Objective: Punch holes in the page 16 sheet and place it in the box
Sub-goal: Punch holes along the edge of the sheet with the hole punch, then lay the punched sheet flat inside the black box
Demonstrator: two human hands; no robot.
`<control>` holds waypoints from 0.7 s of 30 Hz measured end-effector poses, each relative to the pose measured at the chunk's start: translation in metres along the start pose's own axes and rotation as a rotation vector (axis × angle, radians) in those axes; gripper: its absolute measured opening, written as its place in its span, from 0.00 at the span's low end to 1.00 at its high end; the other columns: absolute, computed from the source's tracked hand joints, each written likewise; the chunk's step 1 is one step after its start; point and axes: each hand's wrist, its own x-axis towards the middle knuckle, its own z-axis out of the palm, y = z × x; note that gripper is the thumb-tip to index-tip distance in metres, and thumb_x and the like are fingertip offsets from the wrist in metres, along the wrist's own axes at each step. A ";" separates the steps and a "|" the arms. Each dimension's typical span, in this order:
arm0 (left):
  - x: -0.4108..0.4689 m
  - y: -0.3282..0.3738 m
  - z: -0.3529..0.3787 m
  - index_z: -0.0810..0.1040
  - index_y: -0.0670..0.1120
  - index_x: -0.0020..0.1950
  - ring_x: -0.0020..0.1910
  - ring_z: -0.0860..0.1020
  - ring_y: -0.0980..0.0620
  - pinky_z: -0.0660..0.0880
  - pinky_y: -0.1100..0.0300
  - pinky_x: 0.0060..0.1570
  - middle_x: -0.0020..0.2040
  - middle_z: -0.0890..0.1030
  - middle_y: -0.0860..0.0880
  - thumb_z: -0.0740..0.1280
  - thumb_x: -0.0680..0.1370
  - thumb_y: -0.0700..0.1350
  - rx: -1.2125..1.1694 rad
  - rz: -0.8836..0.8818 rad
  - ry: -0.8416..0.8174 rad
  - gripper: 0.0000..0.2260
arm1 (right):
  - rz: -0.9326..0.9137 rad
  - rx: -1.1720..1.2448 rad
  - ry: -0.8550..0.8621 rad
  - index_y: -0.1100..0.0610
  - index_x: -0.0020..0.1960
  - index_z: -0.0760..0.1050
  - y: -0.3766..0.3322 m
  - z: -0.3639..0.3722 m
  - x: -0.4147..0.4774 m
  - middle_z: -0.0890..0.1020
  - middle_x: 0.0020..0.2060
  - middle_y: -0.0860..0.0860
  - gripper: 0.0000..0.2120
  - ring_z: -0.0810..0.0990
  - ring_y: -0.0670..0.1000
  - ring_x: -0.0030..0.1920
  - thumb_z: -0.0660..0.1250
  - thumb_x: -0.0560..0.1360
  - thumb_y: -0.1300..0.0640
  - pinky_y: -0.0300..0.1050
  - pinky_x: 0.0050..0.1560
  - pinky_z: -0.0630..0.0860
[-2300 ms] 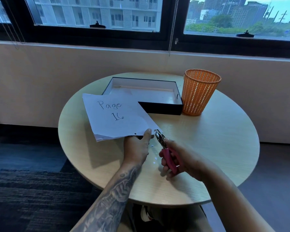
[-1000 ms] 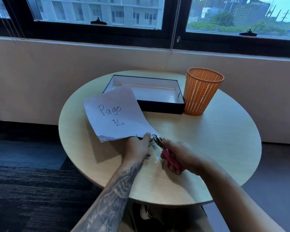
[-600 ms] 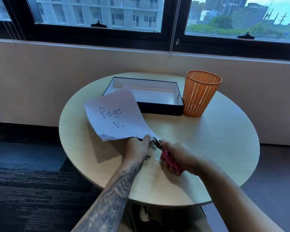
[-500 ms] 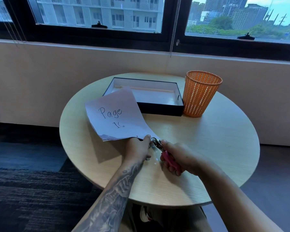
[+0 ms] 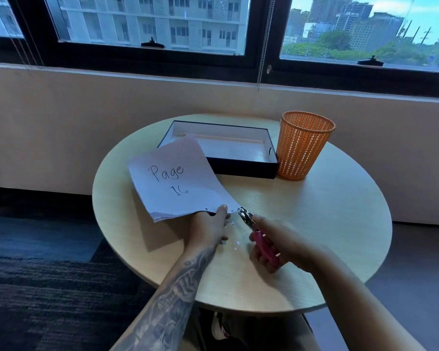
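Pink punch (image 5: 249,219) gripped by right hand (image 5: 285,243) touches sheet (image 5: 178,182) pinched by left hand (image 5: 209,229).

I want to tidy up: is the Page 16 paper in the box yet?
No, the left hand holds the page 16 sheet outside the box.

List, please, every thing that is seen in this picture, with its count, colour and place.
Round light wooden table: 1, beige, centre.
Shallow black box with white inside: 1, black and white, far side of table.
Orange plastic mesh basket: 1, orange, right beside box.
White paper sheet marked Page 16: 1, white, lifted in front of box.
Pink-handled metal hole punch: 1, pink and silver, at sheet's near right corner.
Small white paper dots: several, white, on table between hands.
Left hand: 1, holds sheet's near edge.
Right hand: 1, grips punch.
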 end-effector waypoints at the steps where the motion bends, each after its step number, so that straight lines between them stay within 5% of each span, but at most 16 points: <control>1: -0.001 0.000 0.000 0.81 0.46 0.36 0.22 0.77 0.52 0.79 0.53 0.36 0.20 0.76 0.56 0.67 0.80 0.51 -0.011 0.000 -0.003 0.16 | -0.003 0.002 0.024 0.61 0.53 0.75 0.002 -0.004 -0.002 0.82 0.37 0.59 0.24 0.78 0.55 0.30 0.57 0.82 0.40 0.46 0.31 0.76; 4: -0.003 0.000 -0.001 0.81 0.47 0.35 0.22 0.76 0.52 0.77 0.53 0.35 0.21 0.76 0.55 0.67 0.80 0.51 -0.037 0.013 -0.006 0.15 | -0.042 -0.088 0.155 0.60 0.55 0.74 0.010 -0.020 -0.004 0.82 0.43 0.57 0.20 0.79 0.55 0.36 0.58 0.81 0.42 0.47 0.34 0.74; 8: -0.004 -0.002 -0.001 0.82 0.46 0.35 0.23 0.74 0.51 0.75 0.55 0.31 0.21 0.75 0.56 0.67 0.80 0.51 -0.081 0.031 -0.007 0.15 | -0.108 -0.593 0.492 0.50 0.51 0.76 0.029 -0.040 0.002 0.80 0.48 0.50 0.16 0.79 0.53 0.47 0.62 0.77 0.38 0.51 0.46 0.76; 13: -0.015 -0.003 0.000 0.83 0.44 0.36 0.20 0.69 0.55 0.72 0.53 0.33 0.26 0.73 0.51 0.69 0.79 0.48 -0.177 0.069 -0.025 0.14 | -0.098 -0.946 0.642 0.47 0.64 0.74 0.042 -0.037 0.008 0.76 0.61 0.50 0.21 0.72 0.54 0.60 0.62 0.76 0.37 0.52 0.60 0.72; 15: -0.020 -0.002 0.000 0.83 0.41 0.37 0.19 0.68 0.56 0.72 0.51 0.34 0.26 0.73 0.52 0.69 0.79 0.47 -0.179 0.097 -0.042 0.13 | -0.187 -0.859 0.694 0.49 0.68 0.73 0.031 -0.034 0.011 0.74 0.67 0.50 0.26 0.71 0.55 0.67 0.64 0.76 0.36 0.52 0.65 0.69; 17: -0.024 -0.001 0.000 0.82 0.40 0.38 0.19 0.68 0.55 0.71 0.49 0.34 0.24 0.73 0.53 0.69 0.79 0.46 -0.179 0.112 -0.066 0.13 | -0.305 -0.526 0.670 0.52 0.69 0.74 0.006 -0.029 0.016 0.76 0.67 0.51 0.27 0.73 0.54 0.67 0.66 0.76 0.38 0.52 0.65 0.71; 21: -0.029 0.002 -0.001 0.81 0.40 0.38 0.20 0.68 0.54 0.70 0.47 0.34 0.22 0.70 0.53 0.69 0.80 0.45 -0.178 0.114 -0.112 0.13 | -0.304 -0.032 0.380 0.58 0.61 0.79 -0.049 -0.014 0.052 0.83 0.57 0.55 0.19 0.82 0.55 0.56 0.66 0.80 0.44 0.50 0.56 0.79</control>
